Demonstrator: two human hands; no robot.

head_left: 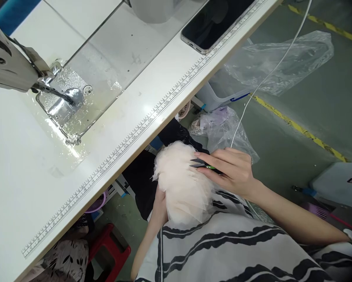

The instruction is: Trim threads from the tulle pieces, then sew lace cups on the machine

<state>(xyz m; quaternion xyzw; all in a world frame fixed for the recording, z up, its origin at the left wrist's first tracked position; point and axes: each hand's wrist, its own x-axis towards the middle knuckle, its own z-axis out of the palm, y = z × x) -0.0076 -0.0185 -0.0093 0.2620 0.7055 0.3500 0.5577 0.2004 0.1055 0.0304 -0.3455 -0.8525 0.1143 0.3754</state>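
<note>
A bunched, ruffled piece of pale cream tulle [181,184] is held up over my lap, just off the table's front edge. My left hand [161,200] holds it from beneath and from the left; layers of the fabric hide its fingers. On the other side, my right hand [233,168] is closed around a small pair of thread snips [199,163] with dark blades and a bit of green. The blades are slightly apart, pointing left against the tulle's upper right side.
A sewing machine [14,58] stands on the white table [120,121], which has a ruler strip along its edge. A phone [217,23] lies near that edge. Below are a plastic bin [219,88], clear bags [281,62], a white cord [269,74] and a red stool [111,246].
</note>
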